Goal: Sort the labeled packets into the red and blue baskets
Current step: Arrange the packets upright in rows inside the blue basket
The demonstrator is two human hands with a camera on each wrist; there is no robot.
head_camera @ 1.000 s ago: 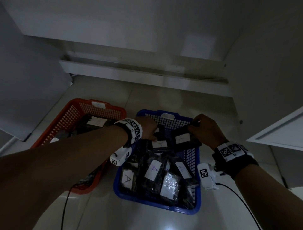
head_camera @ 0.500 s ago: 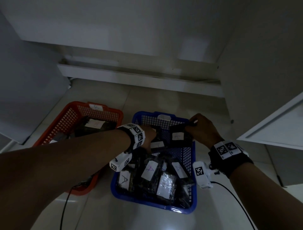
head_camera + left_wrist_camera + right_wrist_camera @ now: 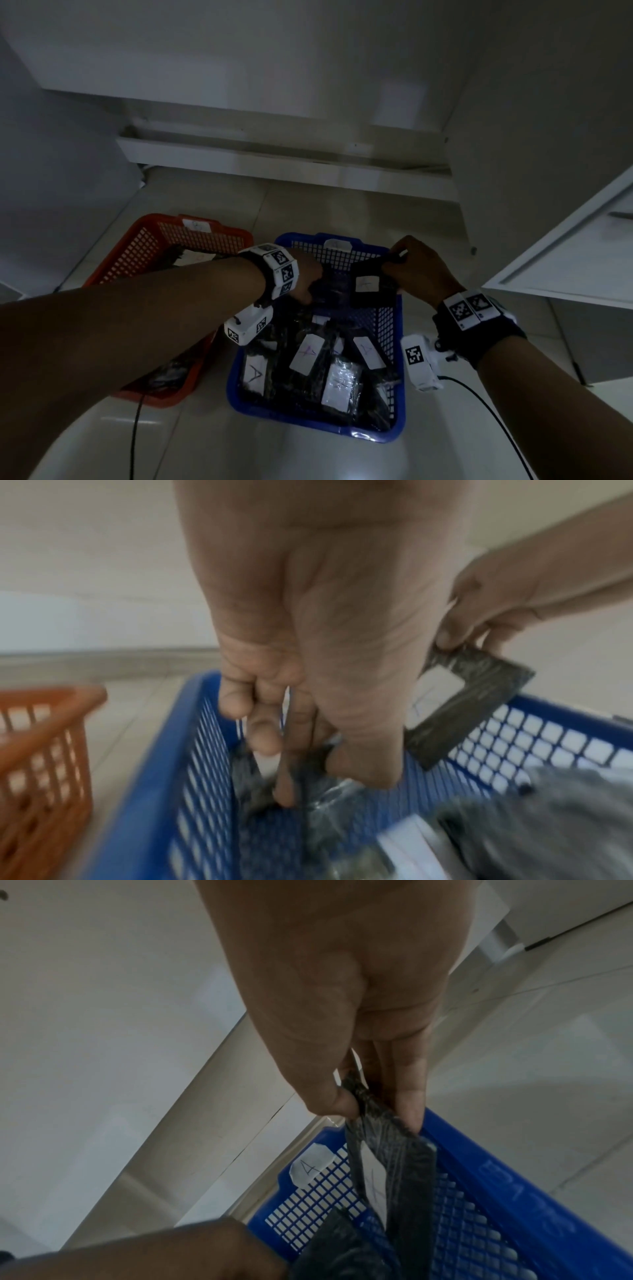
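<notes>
On the floor, a blue basket (image 3: 308, 422) holds several dark packets with white labels marked A (image 3: 306, 353). To its left stands a red basket (image 3: 137, 250) with dark packets inside. My right hand (image 3: 394, 260) pinches the top edge of a dark labeled packet (image 3: 366, 284) and holds it upright over the blue basket's far right corner; the right wrist view shows thumb and fingers (image 3: 407, 1104) clamped on this packet (image 3: 394, 1153). My left hand (image 3: 310, 291) reaches into the far end of the blue basket (image 3: 164, 764), where it pinches another dark packet (image 3: 308, 767).
A white ledge (image 3: 274, 161) runs along the wall behind the baskets. An open white cabinet door (image 3: 565, 260) juts in at the right. Black cables (image 3: 486, 401) trail across the pale tiled floor. A paper tag marked A (image 3: 310, 1167) sits on the blue basket's far rim.
My right hand has lifted its labeled packet from lying flat to hanging upright above the basket. The left hand has stayed in the far end, curling onto a packet.
</notes>
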